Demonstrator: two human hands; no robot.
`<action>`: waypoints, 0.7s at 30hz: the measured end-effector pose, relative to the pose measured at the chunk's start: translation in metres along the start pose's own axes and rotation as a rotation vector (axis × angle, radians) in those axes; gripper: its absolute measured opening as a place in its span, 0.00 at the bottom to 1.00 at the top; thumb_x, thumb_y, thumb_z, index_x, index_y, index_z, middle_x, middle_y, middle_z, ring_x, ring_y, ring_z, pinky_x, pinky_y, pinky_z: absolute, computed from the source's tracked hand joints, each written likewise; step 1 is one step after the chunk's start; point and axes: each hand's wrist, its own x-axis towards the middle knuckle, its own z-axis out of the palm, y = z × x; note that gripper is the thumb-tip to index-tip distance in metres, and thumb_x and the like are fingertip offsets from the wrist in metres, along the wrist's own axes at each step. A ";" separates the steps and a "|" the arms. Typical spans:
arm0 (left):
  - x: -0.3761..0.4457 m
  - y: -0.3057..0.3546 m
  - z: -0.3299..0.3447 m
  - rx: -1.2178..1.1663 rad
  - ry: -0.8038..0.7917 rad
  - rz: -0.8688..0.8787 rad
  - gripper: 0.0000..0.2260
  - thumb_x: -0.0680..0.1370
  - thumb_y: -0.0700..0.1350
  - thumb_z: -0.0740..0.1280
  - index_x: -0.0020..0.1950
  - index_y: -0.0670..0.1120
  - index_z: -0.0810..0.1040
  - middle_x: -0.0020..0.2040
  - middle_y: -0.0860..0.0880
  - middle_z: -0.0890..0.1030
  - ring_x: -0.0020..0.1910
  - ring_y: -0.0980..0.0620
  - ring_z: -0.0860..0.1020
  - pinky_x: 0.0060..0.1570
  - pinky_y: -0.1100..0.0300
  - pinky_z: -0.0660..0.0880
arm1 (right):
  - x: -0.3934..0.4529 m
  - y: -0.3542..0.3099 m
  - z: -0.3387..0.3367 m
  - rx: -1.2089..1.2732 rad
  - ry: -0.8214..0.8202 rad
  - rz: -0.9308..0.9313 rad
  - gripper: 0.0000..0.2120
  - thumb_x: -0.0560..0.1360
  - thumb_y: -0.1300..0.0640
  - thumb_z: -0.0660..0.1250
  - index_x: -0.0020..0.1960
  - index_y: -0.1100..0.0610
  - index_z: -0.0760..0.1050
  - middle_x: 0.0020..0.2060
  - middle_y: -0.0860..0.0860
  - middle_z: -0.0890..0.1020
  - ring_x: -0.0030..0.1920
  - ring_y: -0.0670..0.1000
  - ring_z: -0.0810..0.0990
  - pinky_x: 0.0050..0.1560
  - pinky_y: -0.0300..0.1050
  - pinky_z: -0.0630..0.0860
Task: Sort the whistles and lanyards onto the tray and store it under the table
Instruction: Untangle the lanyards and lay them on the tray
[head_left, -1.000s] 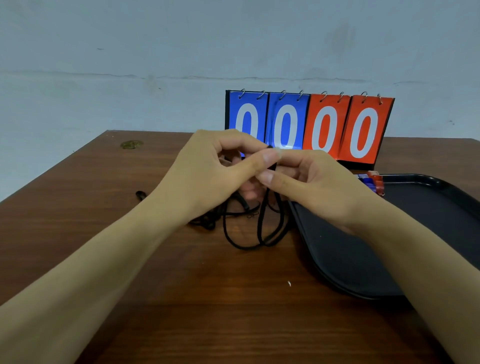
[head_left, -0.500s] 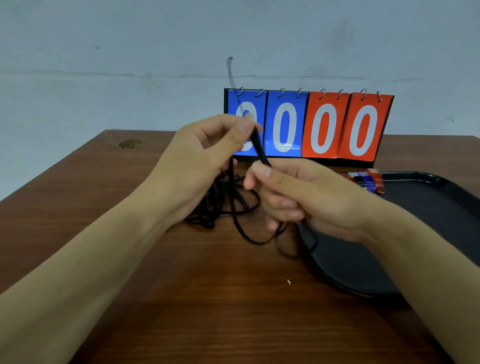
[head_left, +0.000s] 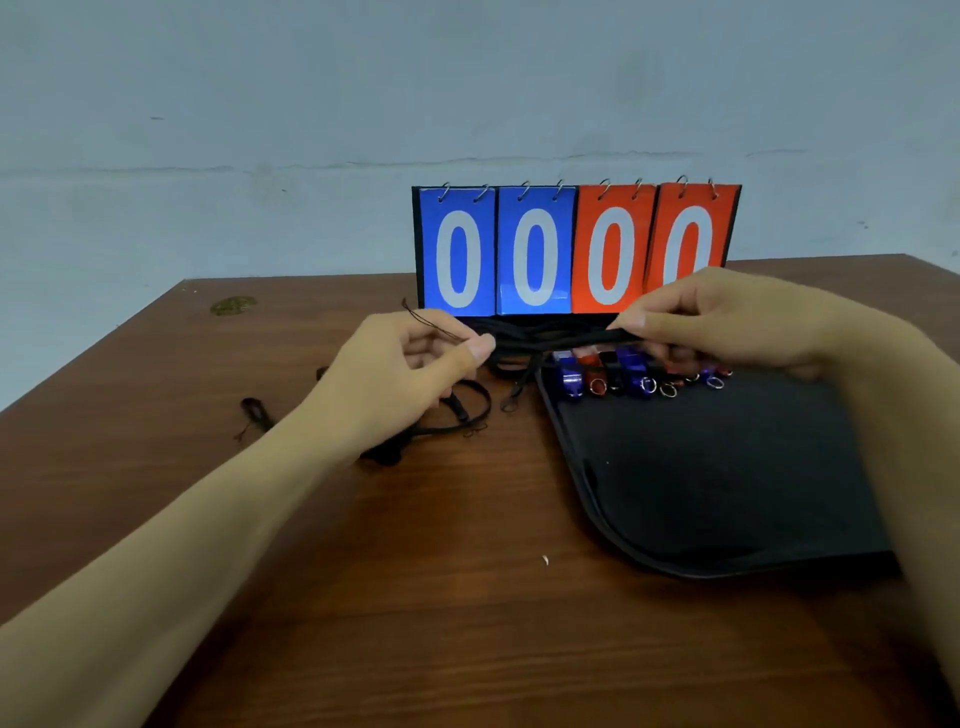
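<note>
Left hand: my left hand (head_left: 410, 374) is raised over the bench (head_left: 363, 597), fingers (head_left: 480, 347) curled, thumb and forefinger pinching one end of the black lanyard (head_left: 550, 340); a thin cord loop at that end juts up and to the left past the fingertips.
Right hand: my right hand (head_left: 737, 322) is at about the same height, thumb and forefinger closed on the other end of that lanyard, above the far edge of the tray.
Lanyard held: it runs roughly level between the two pinches, in front of the scoreboard's base; slack loops of it sag down between the hands, and I cannot tell if they touch the bench.
Loose lanyards: a tangle of black cord (head_left: 457, 415) lies on the bench below and just right of my left hand; a small separate black piece (head_left: 254, 413) lies further left, well apart.
Whistles: a row of blue, red and black whistles (head_left: 639, 371) with metal rings lies along the tray's far edge, partly hidden under my right hand.
Tray: the black tray (head_left: 613, 525) sits on the right part of the bench, its near area bare.
Scoreboard: a flip scoreboard (head_left: 571, 249) stands at the back, two blue and two red cards, all showing 0.
</note>
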 end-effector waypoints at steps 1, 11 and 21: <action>-0.001 0.001 0.005 0.040 -0.029 0.022 0.06 0.79 0.51 0.71 0.49 0.50 0.85 0.38 0.52 0.85 0.33 0.59 0.80 0.39 0.66 0.78 | -0.002 0.003 -0.005 -0.051 0.018 0.014 0.15 0.80 0.45 0.63 0.44 0.50 0.84 0.34 0.49 0.81 0.34 0.46 0.77 0.41 0.40 0.74; 0.024 0.016 0.055 0.289 -0.122 0.057 0.06 0.79 0.57 0.70 0.47 0.57 0.83 0.40 0.57 0.83 0.34 0.63 0.76 0.38 0.72 0.71 | -0.020 0.064 -0.037 -0.215 0.081 0.174 0.14 0.76 0.39 0.65 0.51 0.44 0.86 0.51 0.42 0.85 0.54 0.47 0.80 0.56 0.46 0.72; 0.032 0.007 0.084 0.622 -0.173 0.162 0.07 0.77 0.58 0.72 0.45 0.57 0.85 0.43 0.57 0.79 0.42 0.62 0.77 0.38 0.71 0.68 | -0.020 0.092 -0.042 -0.310 0.029 0.194 0.07 0.80 0.48 0.67 0.52 0.48 0.82 0.49 0.46 0.83 0.46 0.46 0.82 0.43 0.39 0.73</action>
